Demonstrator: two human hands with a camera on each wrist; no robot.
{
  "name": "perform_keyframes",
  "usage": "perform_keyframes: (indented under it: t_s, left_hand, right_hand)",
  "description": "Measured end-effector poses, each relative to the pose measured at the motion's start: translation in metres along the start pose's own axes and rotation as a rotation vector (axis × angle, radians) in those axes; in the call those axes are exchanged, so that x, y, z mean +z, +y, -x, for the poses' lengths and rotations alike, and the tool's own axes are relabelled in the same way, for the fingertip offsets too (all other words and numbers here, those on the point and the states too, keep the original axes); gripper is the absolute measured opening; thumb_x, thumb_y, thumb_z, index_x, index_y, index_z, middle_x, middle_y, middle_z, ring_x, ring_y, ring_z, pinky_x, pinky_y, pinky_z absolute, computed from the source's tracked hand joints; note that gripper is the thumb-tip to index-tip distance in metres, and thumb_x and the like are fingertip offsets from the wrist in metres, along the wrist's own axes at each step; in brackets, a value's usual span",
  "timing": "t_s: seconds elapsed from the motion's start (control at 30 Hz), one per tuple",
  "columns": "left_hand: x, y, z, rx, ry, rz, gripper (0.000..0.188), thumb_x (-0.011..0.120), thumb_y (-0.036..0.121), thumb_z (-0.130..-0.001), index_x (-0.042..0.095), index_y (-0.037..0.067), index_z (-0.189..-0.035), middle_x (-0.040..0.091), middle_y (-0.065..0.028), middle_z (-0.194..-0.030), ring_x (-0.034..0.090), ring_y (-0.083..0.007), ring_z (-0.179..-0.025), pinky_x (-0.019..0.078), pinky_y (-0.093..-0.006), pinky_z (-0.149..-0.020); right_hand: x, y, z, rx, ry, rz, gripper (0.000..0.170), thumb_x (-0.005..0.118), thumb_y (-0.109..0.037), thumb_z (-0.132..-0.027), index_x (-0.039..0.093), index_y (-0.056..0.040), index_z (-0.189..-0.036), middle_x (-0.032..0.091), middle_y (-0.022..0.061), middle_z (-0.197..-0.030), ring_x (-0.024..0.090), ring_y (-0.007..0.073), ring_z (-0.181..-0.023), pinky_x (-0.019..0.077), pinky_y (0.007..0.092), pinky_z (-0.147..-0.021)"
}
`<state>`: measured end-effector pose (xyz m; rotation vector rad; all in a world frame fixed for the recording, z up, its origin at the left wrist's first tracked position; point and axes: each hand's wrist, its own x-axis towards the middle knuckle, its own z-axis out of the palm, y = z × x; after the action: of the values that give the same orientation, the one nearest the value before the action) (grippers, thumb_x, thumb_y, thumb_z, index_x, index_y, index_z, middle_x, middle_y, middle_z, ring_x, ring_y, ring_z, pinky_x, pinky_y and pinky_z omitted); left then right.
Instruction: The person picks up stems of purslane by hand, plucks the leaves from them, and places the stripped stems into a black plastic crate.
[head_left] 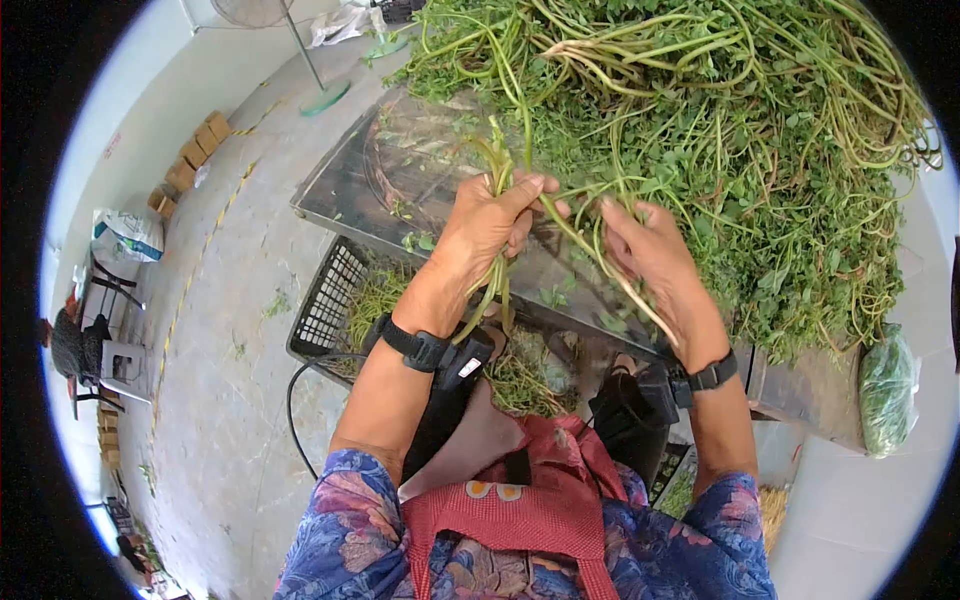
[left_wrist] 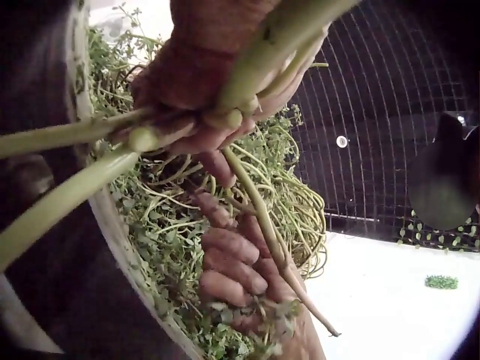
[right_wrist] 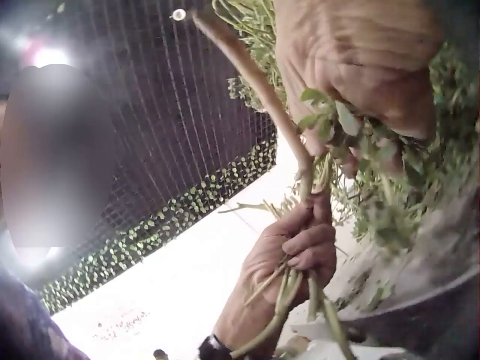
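Observation:
In the head view, my left hand (head_left: pixel 490 222) grips a small bundle of green plant stems (head_left: pixel 490 290), with cut ends hanging below the fist. A longer stem (head_left: pixel 590 250) with a brownish end slants from this hand toward my right wrist. My right hand (head_left: pixel 655 250) has its fingers curled round a thin leafy stem beside the heap. The left wrist view shows thick stems (left_wrist: pixel 67 195) close up and the right hand's bent fingers (left_wrist: pixel 229 262) behind the long stem. Leaves (right_wrist: pixel 341 120) hang by the right hand in the right wrist view.
A large heap of leafy stems (head_left: pixel 740 150) covers much of the metal-topped table (head_left: pixel 340 190). Below its edge stands a black crate (head_left: pixel 325 300) with cut greens. A filled plastic bag (head_left: pixel 888 390) lies at the right corner. A fan stand (head_left: pixel 322 95) is on the floor.

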<state>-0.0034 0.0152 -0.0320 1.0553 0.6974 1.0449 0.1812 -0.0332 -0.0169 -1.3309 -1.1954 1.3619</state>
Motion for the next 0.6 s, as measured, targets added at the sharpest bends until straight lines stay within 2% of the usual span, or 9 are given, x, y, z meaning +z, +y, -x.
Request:
perform_keyframes:
  t_s: [0.07,0.13,0.2,0.23,0.33,0.4,0.47,0.53,0.6]
  left_hand:
    - [0.004,-0.001,0.0,-0.006,-0.045,-0.052,0.021,0.055,0.017,-0.09,0.061,-0.003,-0.096,0.066,-0.0111,-0.08,0.037,-0.0034,-0.04,0.0289,-0.0176,-0.035]
    - [0.005,-0.002,-0.002,-0.022,-0.042,-0.024,0.022,0.055,0.016,-0.09,0.061,-0.004,-0.096,0.066,-0.0104,-0.078,0.037,-0.0033,-0.04,0.0289,-0.0179,-0.035]
    - [0.003,-0.005,-0.004,-0.034,-0.03,0.005,0.022,0.055,0.015,-0.09,0.062,-0.005,-0.096,0.066,-0.0096,-0.076,0.037,-0.0032,-0.039,0.0289,-0.0181,-0.034]
    - [0.003,-0.009,-0.007,-0.077,-0.017,0.041,0.022,0.054,0.014,-0.09,0.062,-0.006,-0.096,0.065,-0.0093,-0.074,0.037,-0.0032,-0.038,0.0287,-0.0186,-0.034]
    - [0.009,-0.015,-0.008,-0.142,0.027,0.093,0.02,0.054,0.011,-0.089,0.062,-0.008,-0.089,0.063,-0.0087,-0.068,0.038,-0.0042,-0.036,0.0284,-0.0198,-0.032]
    - [0.012,-0.017,-0.007,-0.15,0.028,0.071,0.018,0.055,0.012,-0.088,0.061,-0.005,-0.083,0.062,-0.0082,-0.064,0.039,-0.006,-0.036,0.0288,-0.0209,-0.031]
    - [0.008,-0.018,-0.009,-0.15,0.044,0.078,0.017,0.056,0.013,-0.087,0.059,-0.003,-0.08,0.06,-0.0081,-0.062,0.04,-0.0077,-0.036,0.0294,-0.0228,-0.031]
    - [-0.008,-0.014,-0.02,-0.129,0.232,0.041,0.013,0.055,0.01,-0.085,0.058,-0.003,-0.083,0.061,-0.01,-0.063,0.041,-0.0084,-0.036,0.0307,-0.0228,-0.032]
    - [-0.012,-0.009,-0.02,-0.109,0.183,0.084,0.013,0.054,0.009,-0.085,0.058,-0.003,-0.083,0.061,-0.0111,-0.064,0.042,-0.0089,-0.037,0.0316,-0.0233,-0.033]
  right_hand:
    - [0.009,0.001,-0.004,-0.102,0.041,-0.236,0.027,0.062,-0.03,-0.087,0.06,-0.0032,-0.086,0.04,-0.0081,-0.052,0.031,0.0015,-0.042,0.022,0.0203,-0.037]
    - [0.012,0.016,-0.015,-0.174,0.041,-0.241,0.025,0.061,-0.027,-0.088,0.061,-0.0019,-0.09,0.041,-0.0078,-0.054,0.033,0.001,-0.042,0.0242,0.0191,-0.038]
    - [0.024,0.023,-0.02,-0.285,0.08,-0.446,0.026,0.061,-0.025,-0.088,0.061,-0.0002,-0.096,0.043,-0.0073,-0.056,0.035,0.001,-0.046,0.0269,0.0176,-0.041]
    - [0.024,0.025,-0.014,-0.242,0.117,-0.417,0.024,0.061,-0.022,-0.088,0.063,0.0001,-0.097,0.049,-0.0054,-0.06,0.039,0.0017,-0.051,0.0296,0.0164,-0.046]
    - [0.038,0.02,0.006,-0.259,0.252,-0.276,0.025,0.062,-0.023,-0.088,0.063,0.0005,-0.098,0.051,-0.0029,-0.062,0.041,0.003,-0.051,0.0299,0.0175,-0.046]
    - [0.039,0.029,0.014,-0.335,0.293,-0.182,0.023,0.062,-0.021,-0.087,0.064,-0.0001,-0.095,0.055,-0.0018,-0.065,0.042,0.0031,-0.052,0.0293,0.0175,-0.046]
    - [0.04,0.03,0.029,-0.509,0.392,0.103,0.02,0.061,-0.02,-0.088,0.064,-0.0008,-0.094,0.054,-0.0026,-0.063,0.042,0.0031,-0.051,0.0292,0.0178,-0.045]
    - [0.043,0.02,0.044,-0.551,0.389,0.008,0.02,0.06,-0.02,-0.088,0.064,-0.0006,-0.091,0.053,-0.0023,-0.059,0.042,0.0035,-0.05,0.0296,0.0189,-0.043]
    - [0.032,0.004,0.06,-0.44,0.308,-0.041,0.021,0.057,-0.021,-0.089,0.066,-0.0023,-0.087,0.056,-0.0019,-0.065,0.041,0.0039,-0.051,0.03,0.0196,-0.044]
